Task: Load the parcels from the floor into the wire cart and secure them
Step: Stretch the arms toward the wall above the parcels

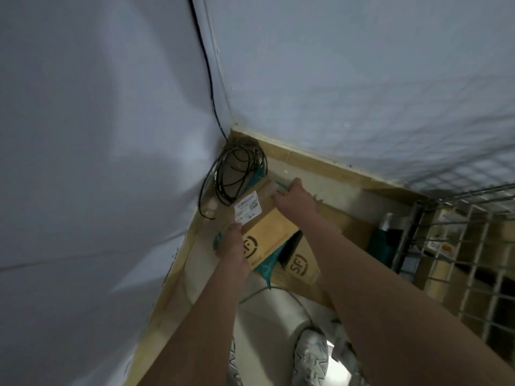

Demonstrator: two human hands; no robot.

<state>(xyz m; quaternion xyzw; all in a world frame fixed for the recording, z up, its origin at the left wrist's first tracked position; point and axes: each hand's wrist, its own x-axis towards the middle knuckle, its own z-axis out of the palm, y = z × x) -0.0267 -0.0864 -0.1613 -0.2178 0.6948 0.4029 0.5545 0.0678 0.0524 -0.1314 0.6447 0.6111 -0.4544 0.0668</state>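
Hands are reaching into the corner — the left hand (232,240) is gripping the near edge of a cardboard parcel (267,232), the right hand (292,199) clamping its far edge. Parcel is sitting atop another box (302,266) on the floor, near the wire cart (459,246) — beside coiled cable (234,174).

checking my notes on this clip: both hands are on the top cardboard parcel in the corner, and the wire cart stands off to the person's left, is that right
Not quite. The head view shows the wire cart on the person's right, not the left. The rest holds: the left hand and the right hand are both on the top cardboard parcel in the corner.
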